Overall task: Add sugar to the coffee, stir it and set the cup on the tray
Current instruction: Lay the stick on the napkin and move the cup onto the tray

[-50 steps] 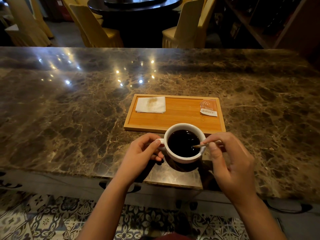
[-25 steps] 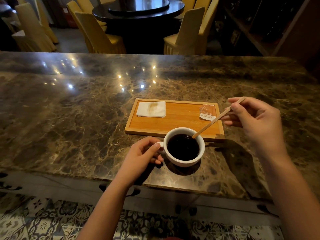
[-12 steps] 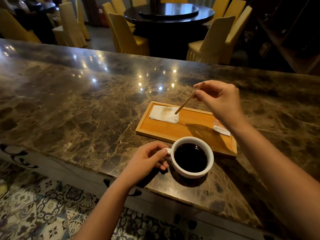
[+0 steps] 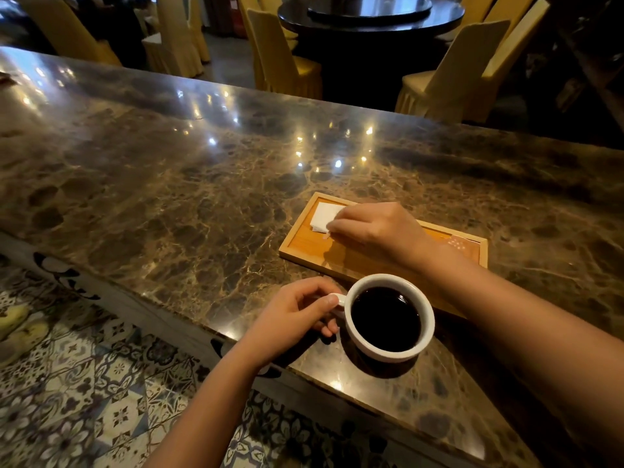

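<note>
A white cup (image 4: 429, 327) full of black coffee (image 4: 385, 319) stands on the marble counter, just in front of the wooden tray (image 4: 304, 246). My left hand (image 4: 290, 319) pinches the cup's handle. My right hand (image 4: 378, 228) reaches over the tray and rests low at the white napkin (image 4: 325, 213). Its fingers are closed on the wooden stirrer (image 4: 326, 235), of which only a short pale tip shows against the napkin's edge. An orange sugar packet (image 4: 459, 245) lies at the tray's right end, partly hidden by my right wrist.
The dark marble counter (image 4: 189, 184) stretches far to the left and right, with its near edge just below the cup. Yellow covered chairs (image 4: 283, 59) and a round dark table (image 4: 371, 15) stand behind it. Patterned floor tiles (image 4: 84, 383) lie below.
My right hand lifted the stirrer out of the coffee, carried it left across the tray and lowered it onto the napkin. My left hand stayed on the cup handle. The camera view swung left.
</note>
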Available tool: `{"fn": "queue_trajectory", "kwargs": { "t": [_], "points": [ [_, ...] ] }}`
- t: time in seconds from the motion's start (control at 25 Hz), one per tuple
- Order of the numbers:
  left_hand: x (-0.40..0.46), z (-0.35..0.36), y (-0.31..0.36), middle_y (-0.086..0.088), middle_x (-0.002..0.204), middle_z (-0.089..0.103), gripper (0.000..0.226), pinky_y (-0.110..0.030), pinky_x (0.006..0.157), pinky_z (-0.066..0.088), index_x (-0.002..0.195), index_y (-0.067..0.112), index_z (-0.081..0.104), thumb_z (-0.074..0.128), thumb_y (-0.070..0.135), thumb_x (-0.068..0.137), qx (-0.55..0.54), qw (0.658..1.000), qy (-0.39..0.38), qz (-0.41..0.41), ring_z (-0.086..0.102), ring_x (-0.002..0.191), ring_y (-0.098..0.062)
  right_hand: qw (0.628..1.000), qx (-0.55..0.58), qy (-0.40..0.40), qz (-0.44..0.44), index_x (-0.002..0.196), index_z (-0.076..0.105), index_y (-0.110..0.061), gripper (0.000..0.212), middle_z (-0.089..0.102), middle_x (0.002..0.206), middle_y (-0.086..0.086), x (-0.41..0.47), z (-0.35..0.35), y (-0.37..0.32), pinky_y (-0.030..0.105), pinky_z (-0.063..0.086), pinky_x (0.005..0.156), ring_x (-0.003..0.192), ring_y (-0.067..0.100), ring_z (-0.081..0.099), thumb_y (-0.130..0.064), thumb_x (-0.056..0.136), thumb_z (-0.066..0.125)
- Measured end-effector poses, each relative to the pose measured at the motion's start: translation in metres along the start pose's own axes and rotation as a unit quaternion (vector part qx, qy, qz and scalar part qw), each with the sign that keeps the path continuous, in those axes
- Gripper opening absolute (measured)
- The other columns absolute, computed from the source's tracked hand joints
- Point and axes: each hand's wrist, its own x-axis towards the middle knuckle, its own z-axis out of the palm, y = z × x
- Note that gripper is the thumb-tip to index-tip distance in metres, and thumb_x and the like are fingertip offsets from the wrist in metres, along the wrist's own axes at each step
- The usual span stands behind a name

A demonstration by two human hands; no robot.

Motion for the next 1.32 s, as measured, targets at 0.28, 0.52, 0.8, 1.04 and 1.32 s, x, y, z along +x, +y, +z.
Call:
{"fn": "queue_trajectory", "kwargs": {
  "t": [0.28,0.52,0.8,1.04,1.32],
  "points": [
    [0.001,-0.001,-0.001,0.001,0.073,0.067,0.017,-0.024,0.063,0.054,0.098,0.002,0.062,0.05,0.012,0.089,0.006,1.0,0.001,-0.007,0.063,0.066,-0.015,0.996,0.004,-0.075,-0.046,0.093,0.065,-0.002,0.03,0.069,0.076,0.014,-0.006,0.008,-0.002,0.031,0.046,0.037,0.057,0.025,0.062,-0.022,0.095,0.043],
    [0.001,-0.001,0.001,0.001,0.07,0.067,0.016,-0.023,0.062,0.054,0.096,0.003,0.062,0.05,0.01,0.089,0.008,1.0,-0.003,-0.008,0.063,0.064,-0.014,0.994,-0.025,-0.108,-0.012,0.093,0.065,-0.003,0.028,0.07,0.08,0.015,-0.014,0.002,0.0,0.031,0.049,0.041,0.063,0.025,0.064,-0.027,0.091,0.05],
    [0.002,-0.001,-0.002,-0.002,0.069,0.067,0.017,-0.023,0.061,0.053,0.094,0.003,0.062,0.049,0.013,0.089,0.003,1.0,-0.015,-0.009,0.063,0.064,-0.018,0.938,-0.096,-0.095,0.32,0.105,0.064,-0.009,0.027,0.067,0.105,0.015,-0.074,-0.054,-0.038,0.039,0.05,0.074,0.094,0.032,0.062,-0.027,0.085,0.06],
    [0.007,-0.005,0.003,-0.004,0.062,0.064,0.019,-0.028,0.056,0.052,0.088,0.008,0.061,0.045,0.018,0.091,0.05,0.997,-0.055,-0.028,0.059,0.055,-0.017,0.814,-0.15,-0.088,0.554,0.131,0.045,-0.015,0.057,0.05,0.134,0.015,-0.113,-0.074,-0.129,0.051,0.031,0.105,0.13,0.03,0.039,-0.048,0.085,0.035],
    [0.015,-0.01,0.011,0.002,0.054,0.058,0.022,-0.023,0.054,0.045,0.08,0.012,0.062,0.049,0.028,0.087,0.1,0.989,-0.109,-0.016,0.052,0.05,-0.009,0.688,-0.138,-0.209,0.681,0.146,0.013,-0.019,0.103,0.011,0.157,0.01,-0.133,-0.055,-0.167,0.053,0.005,0.113,0.144,0.021,0.0,-0.082,0.066,-0.01]
  ]
}}
